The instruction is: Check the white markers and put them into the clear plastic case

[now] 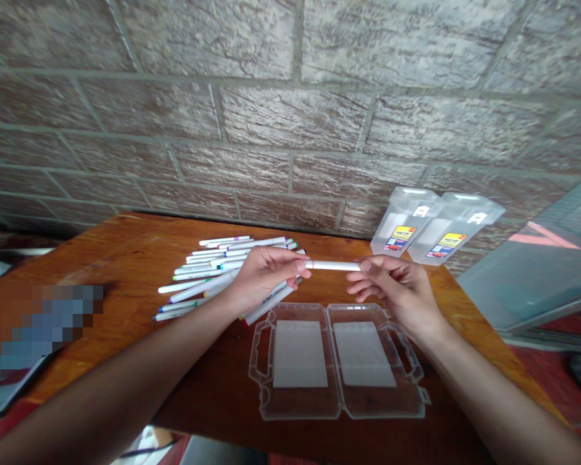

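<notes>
A white marker (333, 265) is held level above the wooden table (126, 258), one end in each hand. My left hand (264, 278) pinches its left end and also clasps several other white markers (271, 302) against the palm. My right hand (397, 287) pinches the marker's right end between thumb and fingers. Just below the hands lies a clear plastic case (339, 361), opened flat, with a white insert in each half. A loose pile of several white markers with coloured caps (213, 268) lies left of my left hand.
Two closed clear cases with yellow labels (433, 226) lean against the stone-block wall (290, 97) at the table's back right. A pixelated patch (39, 326) covers the left edge. A grey surface (537, 265) sits off the table's right side.
</notes>
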`<state>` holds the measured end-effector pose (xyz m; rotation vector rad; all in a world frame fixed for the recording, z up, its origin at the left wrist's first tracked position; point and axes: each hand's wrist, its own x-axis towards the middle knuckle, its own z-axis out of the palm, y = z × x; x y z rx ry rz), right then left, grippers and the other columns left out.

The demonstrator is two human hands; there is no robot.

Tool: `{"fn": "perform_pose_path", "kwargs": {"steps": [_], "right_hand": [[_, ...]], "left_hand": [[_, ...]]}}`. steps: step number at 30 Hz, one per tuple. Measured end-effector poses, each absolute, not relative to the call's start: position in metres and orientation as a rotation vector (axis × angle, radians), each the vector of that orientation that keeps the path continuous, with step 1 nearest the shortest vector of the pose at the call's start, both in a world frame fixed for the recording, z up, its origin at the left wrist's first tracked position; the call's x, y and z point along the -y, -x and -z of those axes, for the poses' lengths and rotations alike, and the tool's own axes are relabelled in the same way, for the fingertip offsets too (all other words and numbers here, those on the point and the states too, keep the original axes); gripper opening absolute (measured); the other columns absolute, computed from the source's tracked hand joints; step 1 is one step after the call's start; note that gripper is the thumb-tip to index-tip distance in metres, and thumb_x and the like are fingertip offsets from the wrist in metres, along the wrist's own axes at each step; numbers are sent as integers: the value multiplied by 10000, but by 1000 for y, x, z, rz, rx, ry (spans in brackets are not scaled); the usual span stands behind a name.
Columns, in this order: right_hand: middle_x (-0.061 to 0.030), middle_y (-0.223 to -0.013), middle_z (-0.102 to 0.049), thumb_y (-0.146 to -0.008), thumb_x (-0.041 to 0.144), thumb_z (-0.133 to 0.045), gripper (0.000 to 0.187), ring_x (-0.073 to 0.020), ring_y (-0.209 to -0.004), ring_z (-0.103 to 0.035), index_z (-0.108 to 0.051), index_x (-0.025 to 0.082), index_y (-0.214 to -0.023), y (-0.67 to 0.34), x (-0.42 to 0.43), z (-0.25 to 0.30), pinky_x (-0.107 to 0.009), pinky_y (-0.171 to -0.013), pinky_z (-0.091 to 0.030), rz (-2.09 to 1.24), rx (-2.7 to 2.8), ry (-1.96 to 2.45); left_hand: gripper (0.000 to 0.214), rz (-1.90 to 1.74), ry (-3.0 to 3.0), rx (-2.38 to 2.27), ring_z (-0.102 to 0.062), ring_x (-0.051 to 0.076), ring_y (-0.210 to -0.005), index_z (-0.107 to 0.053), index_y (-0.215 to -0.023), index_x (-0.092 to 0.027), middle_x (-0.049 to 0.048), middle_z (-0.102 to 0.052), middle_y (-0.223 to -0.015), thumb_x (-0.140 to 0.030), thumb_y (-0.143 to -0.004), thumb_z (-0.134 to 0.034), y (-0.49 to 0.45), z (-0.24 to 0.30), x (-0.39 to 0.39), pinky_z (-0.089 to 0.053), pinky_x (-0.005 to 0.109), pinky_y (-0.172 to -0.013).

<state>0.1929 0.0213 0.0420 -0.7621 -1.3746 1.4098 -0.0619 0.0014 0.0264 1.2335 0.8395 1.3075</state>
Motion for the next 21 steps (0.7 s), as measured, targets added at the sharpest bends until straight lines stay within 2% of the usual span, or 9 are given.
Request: {"fn": "perform_pose_path", "kwargs": {"steps": [7,21], "right_hand": [[-81,-810,-830,-827,392,-857,224,-182,-613,-788,-792,186,-887,-190,-18,-45,-232,-537,-655,-1387,1424,779],[-68,-778,-824,-837,368,-847,195,-175,-589,-778,-786,184,-861,-185,-9,-51,-227,-519,-650,-1344,1507,776]], "left_hand": [[245,-1314,-1326,-884,-686,128,-691,-829,-951,-161,60,-781,-805,-324,-773,-872,62,-26,-2,-553,202,-586],[311,-1295,-1394,-1003,-622,104,-569,-796,-864,-127,24,-718,-706,-368,-700,-907,56,-37,5,-552,208,-527]]}}
